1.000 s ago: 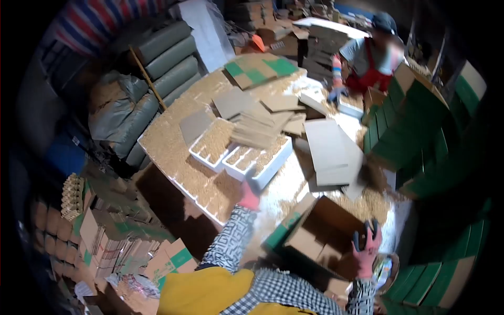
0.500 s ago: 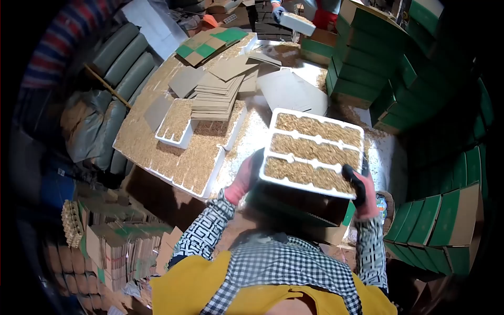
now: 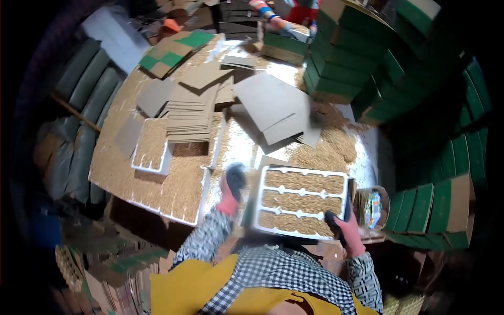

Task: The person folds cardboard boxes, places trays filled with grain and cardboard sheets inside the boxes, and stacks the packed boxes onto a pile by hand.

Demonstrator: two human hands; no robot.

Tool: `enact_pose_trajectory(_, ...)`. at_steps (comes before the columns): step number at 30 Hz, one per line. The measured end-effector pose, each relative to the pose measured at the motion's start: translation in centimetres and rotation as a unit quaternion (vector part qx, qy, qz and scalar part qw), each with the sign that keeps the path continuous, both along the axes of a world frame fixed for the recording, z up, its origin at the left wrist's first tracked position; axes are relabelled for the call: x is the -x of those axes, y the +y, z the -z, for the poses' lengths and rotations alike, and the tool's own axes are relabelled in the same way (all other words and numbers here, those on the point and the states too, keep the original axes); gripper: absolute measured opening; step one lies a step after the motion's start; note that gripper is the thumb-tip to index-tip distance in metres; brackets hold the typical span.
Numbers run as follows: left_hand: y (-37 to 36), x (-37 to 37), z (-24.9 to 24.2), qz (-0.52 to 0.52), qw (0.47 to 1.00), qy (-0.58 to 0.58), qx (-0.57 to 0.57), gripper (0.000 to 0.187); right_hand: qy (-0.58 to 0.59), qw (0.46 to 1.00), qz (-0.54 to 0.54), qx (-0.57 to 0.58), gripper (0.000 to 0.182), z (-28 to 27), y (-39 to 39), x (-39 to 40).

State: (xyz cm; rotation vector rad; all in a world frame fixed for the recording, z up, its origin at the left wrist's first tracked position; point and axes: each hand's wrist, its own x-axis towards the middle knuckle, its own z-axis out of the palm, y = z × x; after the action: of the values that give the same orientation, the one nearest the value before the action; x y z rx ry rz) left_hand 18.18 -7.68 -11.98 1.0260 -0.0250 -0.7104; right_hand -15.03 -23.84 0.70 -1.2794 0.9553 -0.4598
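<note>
Tray (image 3: 301,202) of three grain-filled rows sits near, over an open box; left hand (image 3: 231,190) grips its left edge, right hand (image 3: 344,228) its near-right corner; grain-strewn surface (image 3: 344,163) lies beyond.

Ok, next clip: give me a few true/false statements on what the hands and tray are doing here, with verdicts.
1. Both gloved hands hold the white tray. True: left hand at its left edge, right hand at its near right corner.
2. The tray's compartments are empty. False: all three rows hold tan, grain-like fill.
3. Green cartons are stacked on the right. True.
4. The stack of cardboard sheets lies in the held tray. False: it rests on the table, left of it.
</note>
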Motion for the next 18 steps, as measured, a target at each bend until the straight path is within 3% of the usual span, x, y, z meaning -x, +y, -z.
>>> enact_pose_trajectory(1,-3.0,-3.0,-2.7,-0.060,0.995,0.060,-0.050,0.021,0.092,0.992,-0.018,0.083,0.081,1.2,0.1,-0.5)
enact_pose_trajectory(3,-9.3,-8.4,-0.7,-0.003,0.985,-0.021,-0.170,0.027,0.235,0.938,-0.034,0.253,0.081,1.1,0.6,-2.1)
enact_pose_trajectory(4,-12.2,-11.0,1.6,0.047,0.972,-0.044,-0.228,0.037,0.249,0.903,0.004,0.349,0.073,3.8,1.1,-1.7)
enact_pose_trajectory(5,-15.2,-13.6,3.8,0.097,0.952,-0.068,-0.281,0.047,0.230,0.877,-0.012,0.422,0.064,1.8,1.5,-2.4)
enact_pose_trajectory(7,-20.4,-13.5,4.8,0.043,0.974,-0.064,-0.215,0.033,0.216,0.826,-0.020,0.520,0.051,0.4,2.4,-2.0)
enact_pose_trajectory(8,-21.0,-13.8,5.1,0.030,0.978,-0.067,-0.196,0.028,0.126,0.818,-0.009,0.562,0.045,-0.7,1.6,-2.4)
enact_pose_trajectory(10,-20.8,-14.6,5.7,0.026,0.983,-0.060,-0.174,0.024,0.154,0.819,0.080,0.547,0.041,0.5,-0.6,1.1)
enact_pose_trajectory(12,-19.1,-15.5,5.9,0.000,0.973,-0.132,-0.190,0.025,0.297,0.845,0.202,0.396,0.049,0.6,-5.6,5.4)
enact_pose_trajectory(14,-15.3,-17.2,5.3,0.012,0.874,-0.383,-0.298,0.023,0.507,0.760,0.167,0.371,0.056,4.2,-11.1,11.3)
enact_pose_trajectory(15,-13.5,-19.2,5.8,-0.014,0.884,-0.352,-0.309,0.018,0.595,0.711,0.081,0.366,0.055,6.0,-12.1,12.9)
enact_pose_trajectory(16,-11.8,-16.5,1.3,-0.088,0.855,-0.422,-0.287,0.017,0.671,0.649,-0.003,0.358,0.055,7.9,-12.9,14.1)
enact_pose_trajectory(17,-10.3,-15.9,-1.1,-0.102,0.846,-0.439,-0.284,0.020,0.681,0.632,-0.079,0.362,0.044,10.1,-13.5,15.6)
enact_pose_trajectory(18,-9.0,-14.1,-3.9,-0.109,0.838,-0.468,-0.259,0.021,0.652,0.659,-0.072,0.368,0.041,13.1,-14.5,17.8)
